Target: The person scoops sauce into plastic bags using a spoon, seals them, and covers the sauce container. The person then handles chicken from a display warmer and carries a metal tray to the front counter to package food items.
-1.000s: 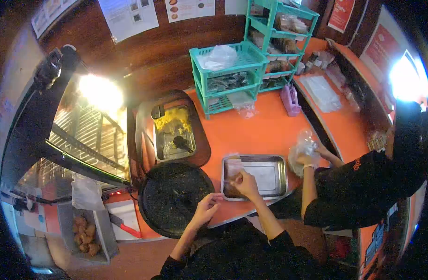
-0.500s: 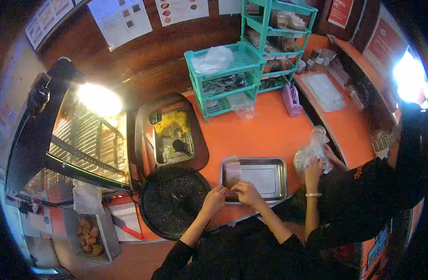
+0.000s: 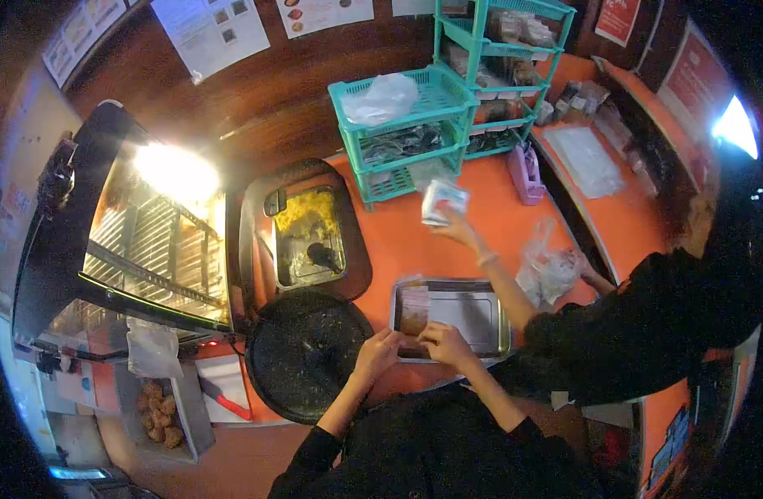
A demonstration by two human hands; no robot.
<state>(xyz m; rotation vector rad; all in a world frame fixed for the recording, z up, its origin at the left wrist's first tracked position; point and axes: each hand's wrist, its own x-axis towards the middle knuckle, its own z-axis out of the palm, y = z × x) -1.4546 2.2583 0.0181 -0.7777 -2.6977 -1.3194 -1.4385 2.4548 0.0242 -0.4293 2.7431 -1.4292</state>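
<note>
A small clear packet with a pinkish printed top and brownish contents (image 3: 415, 306) lies over the left side of a shallow metal tray (image 3: 473, 320). My left hand (image 3: 378, 353) pinches its near left corner, and my right hand (image 3: 446, 344) pinches the near edge just beside it. Both sets of fingertips almost meet at the tray's front rim. What exactly is inside the packet is too small to tell. To the left of my left hand lies a round black tray (image 3: 307, 358) with specks on it.
At right, a co-worker's hand (image 3: 458, 229) holds a white packet (image 3: 444, 202); their other hand touches a clear plastic bag (image 3: 548, 274). Behind are green basket racks (image 3: 402, 137), a purple tape dispenser (image 3: 526, 175) and a pan of yellow crumbs (image 3: 307, 218). A lit warming cabinet (image 3: 148, 241) stands left.
The co-worker's near arm has swung from the plastic bag up and left, and now has a white packet in hand. My hands stay pinched on the packet, barely moved.
</note>
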